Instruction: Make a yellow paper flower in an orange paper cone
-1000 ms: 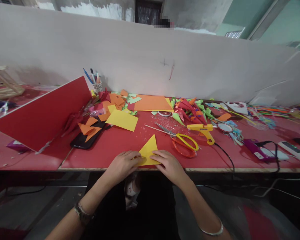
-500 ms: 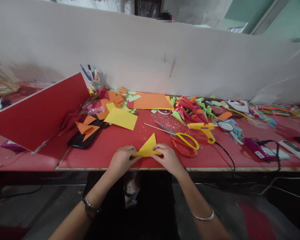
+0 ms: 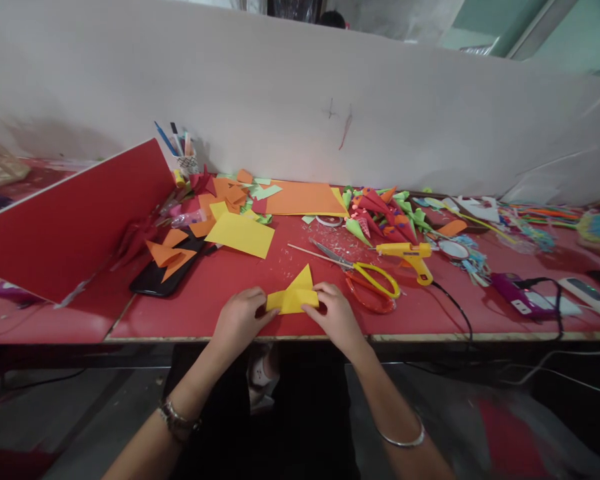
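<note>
A piece of yellow paper (image 3: 293, 299) is held near the table's front edge, partly folded, with a flat band across its lower part and a triangular tip pointing away from me. My left hand (image 3: 241, 311) pinches the left end of the band between thumb and fingers. At the right end, my right hand (image 3: 336, 311) grips it the same way. Beyond the hands lies a flat yellow sheet (image 3: 241, 235). Scissors (image 3: 363, 272) with yellow and red handles rest to the right, beside a thin wooden stick (image 3: 310, 252).
A yellow glue gun (image 3: 407, 257) lies right of the scissors, its cord running over the table edge. Folded paper cones (image 3: 380, 215) are heaped behind. Orange paper pieces (image 3: 173, 259) sit on a black phone (image 3: 153, 279) at left, near a standing red board (image 3: 80, 220).
The lower edge of the yellow paper now shows as a wider flat band across the triangle. Both hands still hold its ends. The camera view has shifted slightly.
</note>
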`<state>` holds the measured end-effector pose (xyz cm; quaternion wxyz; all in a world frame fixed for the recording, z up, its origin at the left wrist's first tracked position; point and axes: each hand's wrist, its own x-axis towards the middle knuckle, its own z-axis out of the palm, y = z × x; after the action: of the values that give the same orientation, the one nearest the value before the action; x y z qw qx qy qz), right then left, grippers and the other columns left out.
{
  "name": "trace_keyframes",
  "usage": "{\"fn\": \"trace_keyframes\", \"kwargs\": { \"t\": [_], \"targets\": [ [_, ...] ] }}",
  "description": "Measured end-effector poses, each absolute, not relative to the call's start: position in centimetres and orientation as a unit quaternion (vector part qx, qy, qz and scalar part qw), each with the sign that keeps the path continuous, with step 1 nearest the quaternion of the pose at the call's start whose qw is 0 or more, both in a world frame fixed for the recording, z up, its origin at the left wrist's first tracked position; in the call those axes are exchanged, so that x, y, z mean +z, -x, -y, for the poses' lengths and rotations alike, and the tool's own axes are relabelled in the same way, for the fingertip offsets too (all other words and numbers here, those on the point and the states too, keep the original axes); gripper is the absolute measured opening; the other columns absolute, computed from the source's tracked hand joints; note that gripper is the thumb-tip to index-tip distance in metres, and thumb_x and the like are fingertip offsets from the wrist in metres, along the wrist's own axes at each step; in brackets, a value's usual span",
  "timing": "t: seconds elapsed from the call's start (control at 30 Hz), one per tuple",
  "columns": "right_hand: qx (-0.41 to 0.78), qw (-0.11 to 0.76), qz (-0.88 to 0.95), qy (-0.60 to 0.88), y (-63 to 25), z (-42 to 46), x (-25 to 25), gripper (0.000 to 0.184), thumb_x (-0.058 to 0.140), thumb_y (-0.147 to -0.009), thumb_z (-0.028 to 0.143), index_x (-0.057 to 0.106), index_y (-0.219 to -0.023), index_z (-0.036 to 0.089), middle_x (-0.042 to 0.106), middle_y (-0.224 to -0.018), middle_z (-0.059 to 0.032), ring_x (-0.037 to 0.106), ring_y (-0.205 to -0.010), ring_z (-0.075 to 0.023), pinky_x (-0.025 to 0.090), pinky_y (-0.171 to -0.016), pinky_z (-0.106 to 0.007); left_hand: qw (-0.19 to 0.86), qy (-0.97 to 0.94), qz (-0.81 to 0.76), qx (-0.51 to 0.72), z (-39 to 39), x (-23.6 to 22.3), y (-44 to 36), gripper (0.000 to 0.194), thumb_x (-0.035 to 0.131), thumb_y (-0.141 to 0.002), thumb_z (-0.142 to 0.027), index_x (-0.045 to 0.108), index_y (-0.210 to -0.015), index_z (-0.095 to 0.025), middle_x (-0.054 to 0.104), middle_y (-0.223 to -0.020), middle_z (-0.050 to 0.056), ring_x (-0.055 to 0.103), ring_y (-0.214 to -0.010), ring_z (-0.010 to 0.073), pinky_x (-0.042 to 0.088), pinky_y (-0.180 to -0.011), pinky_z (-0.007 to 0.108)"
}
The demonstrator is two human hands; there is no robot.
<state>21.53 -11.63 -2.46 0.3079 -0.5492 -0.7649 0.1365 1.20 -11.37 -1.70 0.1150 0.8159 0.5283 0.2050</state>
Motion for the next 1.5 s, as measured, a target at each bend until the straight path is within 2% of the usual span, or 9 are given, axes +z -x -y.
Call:
{"fn": "trace_keyframes", "kwargs": {
  "t": [0.43, 0.57, 0.7, 0.83, 1.03, 1.13, 1.27, 1.37, 1.5],
  "targets": [
    [0.061, 0.267, 0.767, 0.581, -21.0, 11.8, -2.8, 0.022, 0.054, -0.078, 0.026, 0.045, -0.059, 0.019, 0.055, -0.082, -0.0053, 0.05, -0.075, -0.018, 0.043, -0.067, -0.03, 0.058, -0.8, -0.575, 0.162, 12.0, -1.6, -1.2, 0.021, 0.048, -0.081, -0.033, 0.048, -0.068, -0.017, 0.05, -0.075, 0.0, 0.051, -0.064, 0.0134, 0.038, -0.056, 0.024],
    [0.053, 0.26, 0.766, 0.586, -20.9, 11.9, -2.8, 0.02, 0.054, -0.078, 0.027, 0.048, -0.061, 0.019, 0.055, -0.083, -0.0061, 0.05, -0.075, -0.0184, 0.043, -0.067, -0.031, 0.024, -0.831, -0.526, 0.178, 11.6, -1.4, -0.5, 0.024, 0.044, -0.083, -0.028, 0.048, -0.105, -0.018, 0.051, -0.106, 0.008, 0.055, -0.088, 0.0176, 0.045, -0.067, 0.026],
    [0.054, 0.256, 0.767, 0.586, -20.8, 11.9, -2.6, 0.017, 0.053, -0.079, 0.026, 0.051, -0.064, 0.019, 0.055, -0.085, -0.0069, 0.05, -0.077, -0.0192, 0.044, -0.069, -0.031, -0.009, -0.927, -0.365, 0.089, 10.4, -0.4, -0.1, 0.048, 0.042, -0.084, -0.016, 0.033, -0.126, -0.037, 0.032, -0.137, 0.003, 0.047, -0.108, 0.0194, 0.039, -0.085, 0.032],
    [0.05, 0.255, 0.768, 0.586, -20.7, 11.9, -2.6, 0.016, 0.053, -0.079, 0.025, 0.051, -0.064, 0.019, 0.055, -0.084, -0.0071, 0.05, -0.077, -0.0191, 0.044, -0.068, -0.031, 0.04, -0.967, -0.251, 0.009, 9.6, 0.3, 0.3, 0.053, 0.044, -0.083, -0.015, 0.03, -0.128, -0.041, 0.04, -0.134, -0.003, 0.045, -0.113, 0.0143, 0.032, -0.092, 0.028],
    [0.04, 0.244, 0.771, 0.587, -20.9, 11.8, -2.7, 0.015, 0.054, -0.078, 0.027, 0.052, -0.066, 0.018, 0.055, -0.084, -0.0064, 0.049, -0.077, -0.0193, 0.044, -0.07, -0.032, 0.07, -0.961, -0.268, -0.006, 10.0, 0.3, 2.7, 0.057, 0.039, -0.084, -0.01, 0.024, -0.132, -0.038, 0.042, -0.133, -0.004, 0.039, -0.12, 0.0129, 0.027, -0.098, 0.028],
    [0.004, 0.24, 0.765, 0.598, -20.8, 12.2, -2.6, 0.013, 0.052, -0.079, 0.029, 0.056, -0.081, 0.017, 0.055, -0.088, -0.0093, 0.05, -0.082, -0.0225, 0.043, -0.07, -0.034, 0.077, -0.958, -0.275, -0.008, 10.3, 0.5, 4.0, 0.059, 0.038, -0.083, -0.007, 0.025, -0.132, -0.037, 0.041, -0.133, -0.004, 0.037, -0.122, 0.0132, 0.027, -0.099, 0.029],
    [-0.067, 0.237, 0.813, 0.528, -19.8, 13.5, -2.4, 0.03, 0.046, -0.083, 0.019, 0.051, -0.112, 0.021, 0.053, -0.109, -0.0118, 0.046, -0.099, -0.0252, 0.038, -0.083, -0.04, 0.088, -0.957, -0.277, -0.001, 10.5, 0.6, 4.5, 0.06, 0.039, -0.081, -0.005, 0.028, -0.131, -0.035, 0.042, -0.133, -0.002, 0.035, -0.123, 0.0127, 0.027, -0.1, 0.028],
    [-0.067, 0.212, 0.866, 0.448, -18.7, 14.5, -2.5, 0.032, 0.043, -0.085, 0.016, 0.053, -0.112, 0.027, 0.049, -0.12, -0.0076, 0.043, -0.106, -0.0232, 0.033, -0.092, -0.041, 0.096, -0.955, -0.28, 0.006, 10.5, 0.6, 4.3, 0.057, 0.04, -0.081, -0.006, 0.031, -0.13, -0.034, 0.044, -0.131, -0.003, 0.036, -0.123, 0.012, 0.027, -0.101, 0.028],
    [-0.012, 0.204, 0.87, 0.45, -18.4, 14.7, -2.5, 0.029, 0.043, -0.084, 0.02, 0.058, -0.109, 0.025, 0.05, -0.12, -0.0077, 0.044, -0.105, -0.0223, 0.038, -0.089, -0.037, 0.104, -0.956, -0.273, 0.003, 10.4, 0.8, 4.2, 0.056, 0.04, -0.082, -0.007, 0.031, -0.13, -0.034, 0.045, -0.131, -0.003, 0.035, -0.123, 0.0131, 0.028, -0.101, 0.03]
  ]
}}
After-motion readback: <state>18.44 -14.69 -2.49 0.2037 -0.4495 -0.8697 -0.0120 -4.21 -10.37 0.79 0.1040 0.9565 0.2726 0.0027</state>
